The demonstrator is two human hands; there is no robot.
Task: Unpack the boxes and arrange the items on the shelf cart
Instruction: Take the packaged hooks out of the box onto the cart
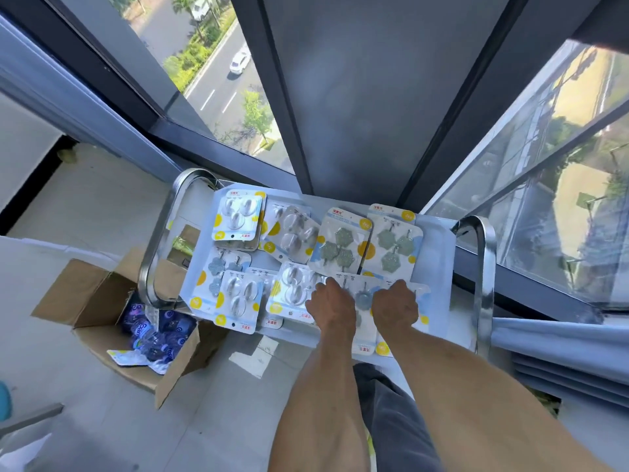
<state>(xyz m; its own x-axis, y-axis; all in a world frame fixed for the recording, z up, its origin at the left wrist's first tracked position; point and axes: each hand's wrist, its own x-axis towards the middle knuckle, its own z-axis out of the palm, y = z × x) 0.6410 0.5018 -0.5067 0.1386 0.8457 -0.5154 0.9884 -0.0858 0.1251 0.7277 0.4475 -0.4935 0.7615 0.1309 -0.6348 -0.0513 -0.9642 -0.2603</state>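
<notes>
Arranging is under way: both hands press a blister card of hooks [366, 294] onto the cart's top shelf [439, 253], just in front of the green-hook cards [343, 247]. Left hand [332, 303] and right hand [394, 304] lie knuckles up; whether either grip pinches the card, I cannot tell. Next, I judge, squaring it to the row, then reaching into the open box [102, 301] left of the cart.

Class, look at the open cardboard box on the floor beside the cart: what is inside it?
The cardboard box holds a heap of blue and purple packets, some spilling over its near edge. What lies beneath that heap, and the box bottom, is covered and cannot be seen.
</notes>
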